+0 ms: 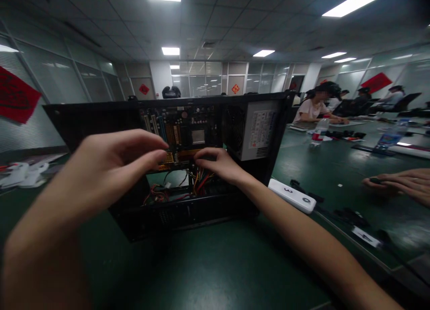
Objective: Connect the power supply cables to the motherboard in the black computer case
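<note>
A black computer case (144,220) stands on the green table with its side off, showing the motherboard (211,117) and a silver power supply (260,131). My left hand (117,166) is in front of the board's lower left, its thumb and fingertips a small gap apart with nothing visible between them. Behind them are yellow slots (166,162). My right hand (221,164) reaches into the case at the lower edge of the board, thumb and forefinger pinched just above a bundle of coloured cables (203,180). What lies between those fingertips is hidden.
A white power strip (292,195) and dark cables (349,216) lie right of the case. Another person's hands (399,184) rest at the right edge. Water bottles (320,131) stand farther back, near a seated person (316,108). White objects (25,173) lie at the left.
</note>
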